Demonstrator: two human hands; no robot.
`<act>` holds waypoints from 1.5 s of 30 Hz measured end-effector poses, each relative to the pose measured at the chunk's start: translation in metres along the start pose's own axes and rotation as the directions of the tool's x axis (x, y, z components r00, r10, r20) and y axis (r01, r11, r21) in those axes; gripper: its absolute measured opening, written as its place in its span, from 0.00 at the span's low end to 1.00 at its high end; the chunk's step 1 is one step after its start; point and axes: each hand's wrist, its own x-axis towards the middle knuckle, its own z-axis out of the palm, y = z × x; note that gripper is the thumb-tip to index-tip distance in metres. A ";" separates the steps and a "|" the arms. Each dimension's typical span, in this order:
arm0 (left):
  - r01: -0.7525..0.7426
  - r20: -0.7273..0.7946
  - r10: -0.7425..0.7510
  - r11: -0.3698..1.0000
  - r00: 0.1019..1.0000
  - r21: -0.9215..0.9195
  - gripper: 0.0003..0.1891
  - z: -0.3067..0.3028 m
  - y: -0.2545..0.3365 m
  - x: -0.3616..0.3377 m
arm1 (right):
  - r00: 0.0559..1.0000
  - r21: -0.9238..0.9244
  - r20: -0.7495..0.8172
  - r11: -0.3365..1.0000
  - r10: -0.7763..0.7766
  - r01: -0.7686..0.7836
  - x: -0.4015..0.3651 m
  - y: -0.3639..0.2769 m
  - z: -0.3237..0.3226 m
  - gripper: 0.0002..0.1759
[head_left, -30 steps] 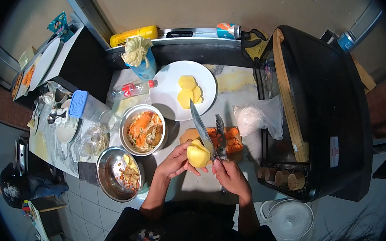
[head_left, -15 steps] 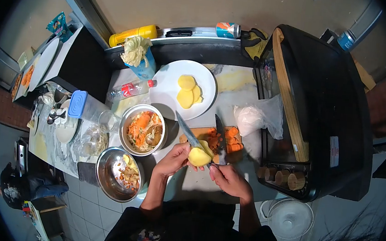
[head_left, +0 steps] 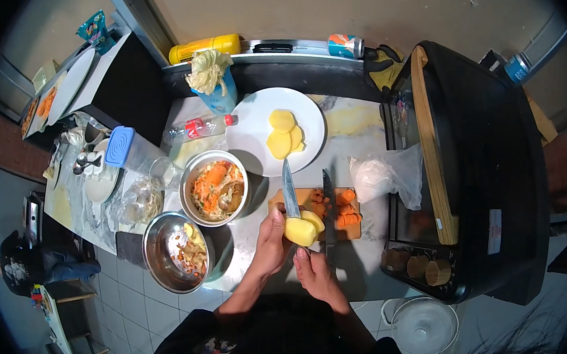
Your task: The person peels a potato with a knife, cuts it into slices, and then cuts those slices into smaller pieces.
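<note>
My left hand [head_left: 271, 243] is closed around the side of a peeled potato [head_left: 300, 232]. A cut slice [head_left: 315, 221] leans away from the potato's far right side. My right hand [head_left: 315, 274] grips a knife [head_left: 289, 187] low by its handle, mostly hidden by fingers. Its blade passes behind the potato and points up toward the white plate [head_left: 240, 143], where several potato slices [head_left: 280, 136] lie. Beyond my hands is a wooden cutting board [head_left: 353, 233] with carrot pieces [head_left: 347, 209]. A second, dark-bladed knife [head_left: 328, 201] lies across the board.
A pot [head_left: 184, 199] of shredded vegetables and a metal bowl [head_left: 148, 259] of peelings stand to the left. Behind are a plastic bottle [head_left: 197, 127] and a lidded container [head_left: 137, 154]. A bag of pinkish stuff [head_left: 372, 179] and a black oven [head_left: 486, 174] are right. A person [head_left: 40, 263] is far left.
Both hands, with the potato and knife, have shifted right in view. The blade has turned more upright, and the slice stands farther from the potato. The camera view has moved slightly.
</note>
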 end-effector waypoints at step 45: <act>0.089 -0.268 -0.104 0.994 0.958 -0.067 0.23 0.010 -0.017 -0.002 | 0.959 -0.441 -0.243 0.897 -0.147 0.025 -0.010 -0.006 0.015 0.17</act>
